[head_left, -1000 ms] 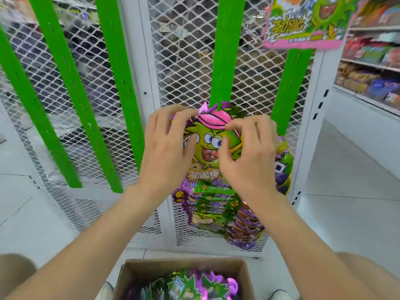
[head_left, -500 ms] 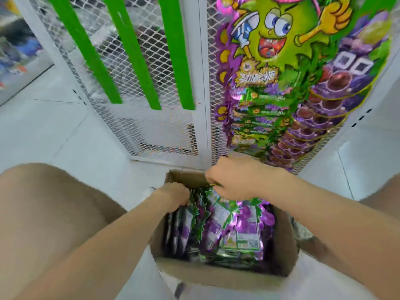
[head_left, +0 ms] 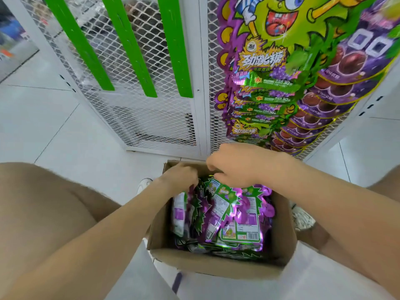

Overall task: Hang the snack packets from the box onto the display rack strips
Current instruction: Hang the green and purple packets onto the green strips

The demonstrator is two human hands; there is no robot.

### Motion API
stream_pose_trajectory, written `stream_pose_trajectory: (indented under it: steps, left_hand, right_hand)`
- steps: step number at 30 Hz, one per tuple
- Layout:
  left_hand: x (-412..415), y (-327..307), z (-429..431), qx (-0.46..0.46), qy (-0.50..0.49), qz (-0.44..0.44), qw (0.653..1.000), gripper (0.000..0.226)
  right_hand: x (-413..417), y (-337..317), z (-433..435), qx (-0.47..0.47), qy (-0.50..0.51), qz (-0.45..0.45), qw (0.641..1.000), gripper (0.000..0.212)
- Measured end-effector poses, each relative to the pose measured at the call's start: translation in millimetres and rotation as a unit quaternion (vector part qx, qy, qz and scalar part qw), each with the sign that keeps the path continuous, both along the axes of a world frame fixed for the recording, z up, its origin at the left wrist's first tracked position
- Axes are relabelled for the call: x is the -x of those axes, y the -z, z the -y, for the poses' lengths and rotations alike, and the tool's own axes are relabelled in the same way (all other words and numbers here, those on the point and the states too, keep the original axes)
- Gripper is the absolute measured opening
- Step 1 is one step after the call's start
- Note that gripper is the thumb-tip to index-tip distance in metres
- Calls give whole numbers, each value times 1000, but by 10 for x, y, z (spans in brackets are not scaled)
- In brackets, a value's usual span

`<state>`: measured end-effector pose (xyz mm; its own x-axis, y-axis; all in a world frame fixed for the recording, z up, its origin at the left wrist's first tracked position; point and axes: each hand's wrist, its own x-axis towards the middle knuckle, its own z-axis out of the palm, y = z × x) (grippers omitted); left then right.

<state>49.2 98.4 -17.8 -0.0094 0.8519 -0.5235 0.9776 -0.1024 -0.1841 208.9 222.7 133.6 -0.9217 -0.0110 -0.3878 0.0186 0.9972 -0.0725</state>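
A cardboard box [head_left: 218,266] on the floor holds several shiny purple-and-green snack packets [head_left: 238,221]. My left hand [head_left: 180,175] reaches into the box's far left corner, fingers curled down among the packet tops. My right hand [head_left: 236,164] hovers over the box's far edge, its fingers curled on the top of one packet [head_left: 216,191]. On the white mesh rack [head_left: 151,118] above, a column of hung packets [head_left: 266,83] overlaps downward, with a second purple column [head_left: 337,92] beside it. Three green display strips [head_left: 127,46] hang bare to the left.
White tiled floor [head_left: 54,126] surrounds the rack. My knees in tan fabric flank the box, the left one [head_left: 43,213] large at lower left. A shoe [head_left: 303,219] shows right of the box. Store shelving [head_left: 13,35] stands at far left.
A second ago both hands pressed a packet onto a strip high on the rack. They came down to the box, and my view tilted down with them.
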Motion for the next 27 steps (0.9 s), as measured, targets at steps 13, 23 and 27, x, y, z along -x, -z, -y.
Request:
stream_pose_trajectory:
  steps: [13,23,27]
  left_hand:
    - [-231,-787,-331,-262,-160,379,873,16]
    - [-386,-819,-499,-269,-552,572,544,26]
    - [-401,-922,-554,-244,-635,645,349,16]
  right_hand:
    - [-265,380,-440,113,182,13,977,49]
    - [-482,308,-347,165,181,18,969,146]
    - [-538,290,-202,179,181,30,967,130]
